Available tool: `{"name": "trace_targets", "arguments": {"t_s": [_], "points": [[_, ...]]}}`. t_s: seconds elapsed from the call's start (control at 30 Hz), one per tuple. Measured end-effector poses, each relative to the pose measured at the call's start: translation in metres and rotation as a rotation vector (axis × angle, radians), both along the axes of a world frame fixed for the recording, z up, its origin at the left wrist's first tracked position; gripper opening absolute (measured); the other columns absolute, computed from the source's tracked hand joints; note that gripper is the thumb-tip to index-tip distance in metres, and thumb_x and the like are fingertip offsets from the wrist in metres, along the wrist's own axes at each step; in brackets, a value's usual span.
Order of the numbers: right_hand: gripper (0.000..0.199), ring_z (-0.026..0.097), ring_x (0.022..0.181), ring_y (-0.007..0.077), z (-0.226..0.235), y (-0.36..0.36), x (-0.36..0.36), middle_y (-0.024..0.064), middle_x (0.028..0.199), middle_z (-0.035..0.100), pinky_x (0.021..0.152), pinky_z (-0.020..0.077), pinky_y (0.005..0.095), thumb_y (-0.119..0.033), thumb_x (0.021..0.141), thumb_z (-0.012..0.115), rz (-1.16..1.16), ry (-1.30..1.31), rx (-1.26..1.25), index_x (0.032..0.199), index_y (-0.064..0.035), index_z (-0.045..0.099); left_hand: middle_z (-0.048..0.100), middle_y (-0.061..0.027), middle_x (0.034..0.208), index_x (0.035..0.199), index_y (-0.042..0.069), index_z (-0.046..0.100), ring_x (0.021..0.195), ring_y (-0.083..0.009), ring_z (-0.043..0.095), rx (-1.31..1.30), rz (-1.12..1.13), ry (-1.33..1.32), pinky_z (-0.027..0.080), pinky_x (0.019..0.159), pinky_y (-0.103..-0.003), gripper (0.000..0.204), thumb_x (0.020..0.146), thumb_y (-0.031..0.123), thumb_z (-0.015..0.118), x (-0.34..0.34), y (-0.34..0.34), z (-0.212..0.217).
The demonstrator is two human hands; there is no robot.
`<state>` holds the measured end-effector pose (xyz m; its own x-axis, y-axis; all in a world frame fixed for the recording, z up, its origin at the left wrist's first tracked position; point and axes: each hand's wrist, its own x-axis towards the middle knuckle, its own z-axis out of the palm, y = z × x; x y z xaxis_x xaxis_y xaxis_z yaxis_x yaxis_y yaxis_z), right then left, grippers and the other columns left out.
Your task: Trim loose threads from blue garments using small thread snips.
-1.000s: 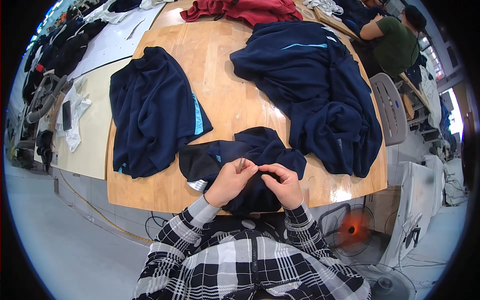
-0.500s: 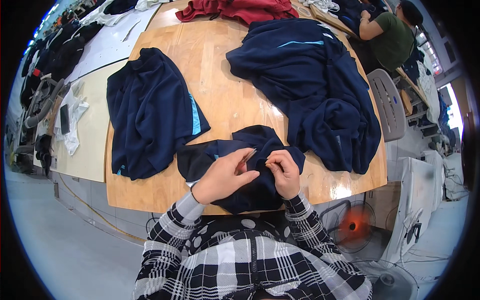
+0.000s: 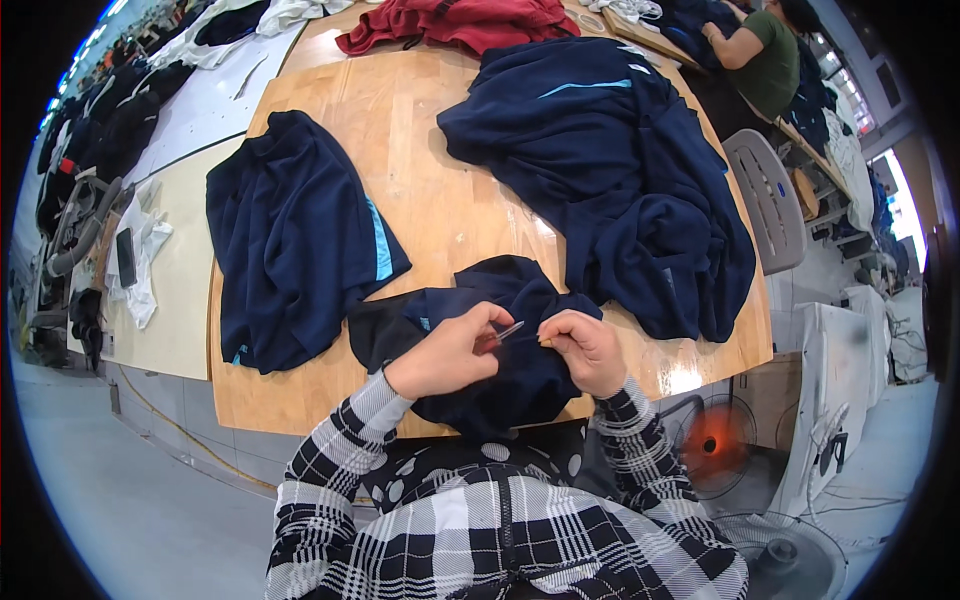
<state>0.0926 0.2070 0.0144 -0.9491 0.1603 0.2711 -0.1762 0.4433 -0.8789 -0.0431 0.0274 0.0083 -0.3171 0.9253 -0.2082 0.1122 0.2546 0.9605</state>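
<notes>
Closely, both hands work a dark navy knit garment (image 3: 500, 340) at the near edge of the round wooden table (image 3: 440, 190)

Left hand (image 3: 445, 355) is closed on small thread snips (image 3: 503, 333); right hand (image 3: 585, 348) pinches the cloth just beside. Judged best: keep fabric taut, clip only loose thread
</notes>
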Motion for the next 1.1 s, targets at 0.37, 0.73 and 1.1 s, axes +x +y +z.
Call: {"name": "trace_targets", "arguments": {"t_s": [0.37, 0.73, 1.1], "points": [[0.009, 0.063, 0.075, 0.0208, 0.091, 0.040, 0.002, 0.0104, 0.087, 0.062, 0.068, 0.0506, 0.0256, 0.008, 0.081, 0.059, 0.126, 0.095, 0.098, 0.084, -0.0006, 0.060, 0.058, -0.0001, 0.088, 0.114, 0.003, 0.051, 0.074, -0.0048, 0.052, 0.347, 0.031, -0.408, 0.041, 0.059, -0.016, 0.035, 0.081, -0.003, 0.062, -0.026, -0.036, 0.077], [0.007, 0.056, 0.075, 0.0256, -0.023, -0.029, -0.017, 0.0094, 0.080, 0.059, 0.069, 0.0451, 0.0306, 0.005, 0.079, 0.059, -0.327, 0.026, 0.081, 0.082, -0.0004, 0.058, 0.061, -0.0081, 0.080, 0.105, 0.002, 0.060, 0.072, -0.0219, 0.056, -0.092, 0.428, 0.642, 0.046, 0.069, -0.032, 0.027, 0.081, 0.014, 0.065, -0.017, -0.033, -0.020], [0.005, 0.055, 0.083, 0.0090, -0.046, 0.002, -0.021, 0.0017, 0.087, 0.059, 0.079, 0.0434, 0.0198, -0.003, 0.091, 0.054, 0.009, -0.205, -0.647, 0.092, 0.0009, 0.057, 0.061, -0.0126, 0.085, 0.106, 0.003, 0.057, 0.073, -0.0243, 0.063, 0.100, 0.251, 0.627, 0.049, 0.064, -0.031, 0.034, 0.077, 0.015, 0.071, 0.013, -0.013, 0.019]]}}
